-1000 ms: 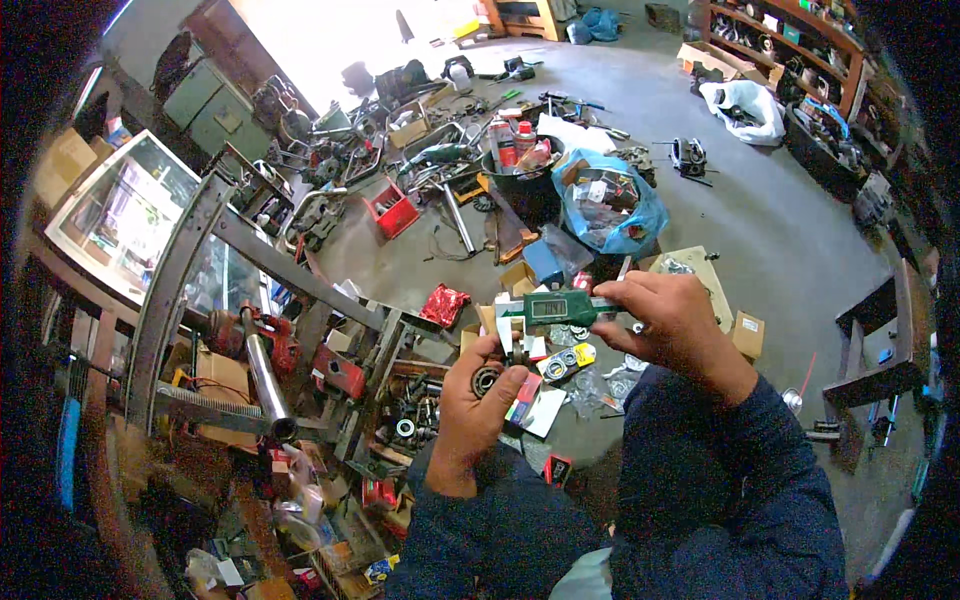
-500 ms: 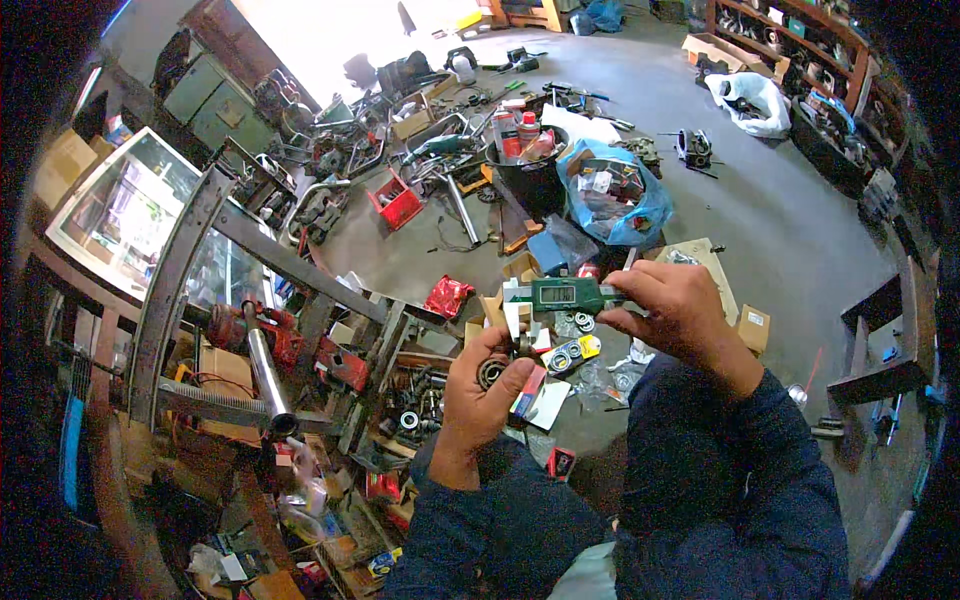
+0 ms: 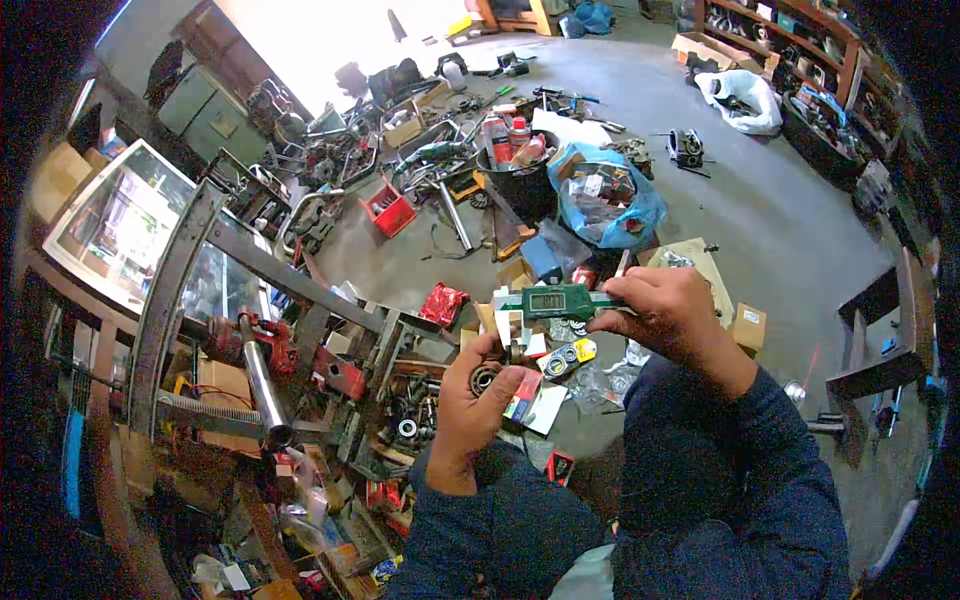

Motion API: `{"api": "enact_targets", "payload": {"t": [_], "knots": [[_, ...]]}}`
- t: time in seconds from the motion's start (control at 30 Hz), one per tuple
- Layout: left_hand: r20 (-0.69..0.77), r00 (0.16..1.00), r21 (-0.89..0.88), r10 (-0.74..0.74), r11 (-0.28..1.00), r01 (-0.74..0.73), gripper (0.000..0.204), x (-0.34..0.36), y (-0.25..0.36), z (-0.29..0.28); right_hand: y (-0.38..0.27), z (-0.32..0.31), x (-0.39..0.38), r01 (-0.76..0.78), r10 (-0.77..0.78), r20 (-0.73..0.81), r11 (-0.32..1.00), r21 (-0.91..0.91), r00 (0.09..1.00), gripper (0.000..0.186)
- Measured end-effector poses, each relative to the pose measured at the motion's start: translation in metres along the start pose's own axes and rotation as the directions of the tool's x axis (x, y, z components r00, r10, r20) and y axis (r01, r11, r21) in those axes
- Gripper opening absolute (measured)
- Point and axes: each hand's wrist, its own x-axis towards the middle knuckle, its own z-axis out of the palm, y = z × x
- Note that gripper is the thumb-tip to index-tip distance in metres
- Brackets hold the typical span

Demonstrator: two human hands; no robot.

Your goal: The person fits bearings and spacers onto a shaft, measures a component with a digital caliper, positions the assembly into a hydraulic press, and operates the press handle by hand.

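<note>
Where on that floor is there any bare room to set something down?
Bare concrete floor lies between the blue bag and the shelves. Below the caliper and left hand, small parts crowd it.

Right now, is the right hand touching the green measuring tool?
Touching. The head view shows the right hand with its fingers wrapped on the green measuring tool, holding it up.

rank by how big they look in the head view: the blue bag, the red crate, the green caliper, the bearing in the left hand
1. blue bag
2. green caliper, though it is nearer the camera, so this is unsure against the crate
3. red crate
4. bearing, held in the left hand
</note>
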Motion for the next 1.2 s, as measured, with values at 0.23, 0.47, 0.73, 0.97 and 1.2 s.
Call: {"api": "enact_targets", "payload": {"t": [0.23, 0.47, 0.73, 0.97, 1.2], "knots": [[0.057, 0.994, -0.066, -0.094, 0.993, 0.097, 0.051, -0.001, -0.01, -0.005, 0.002, 0.001, -0.002, -0.016, 0.016, 0.008, 1.0, -0.001, 1.0, 0.039], [0.036, 0.996, -0.002, -0.086, 0.996, 0.086, 0.051, -0.001, -0.011, -0.005, 0.004, 0.002, -0.002, -0.02, 0.02, 0.006, 1.0, 0.017, 1.0, 0.042], [0.06, 0.998, 0.109, -0.032, 0.994, 0.025, 0.039, 0.006, -0.001, -0.01, -0.003, 0.019, -0.004, -0.149, 0.146, 0.028, 0.971, 0.188, 0.989, 0.032], [-0.187, 0.981, 0.252, 0.048, 0.968, 0.001, 0.033, -0.019, 0.002, -0.065, 0.009, 0.034, -0.005, -0.315, 0.317, 0.031, 0.919, 0.239, 0.948, 0.031], [-0.58, 0.685, -0.135, -0.44, 0.882, 0.452, 0.032, -0.131, -0.088, -0.166, 0.024, 0.043, -0.019, -0.478, 0.441, 0.192, 0.76, 0.44, 0.877, 0.027]]}}
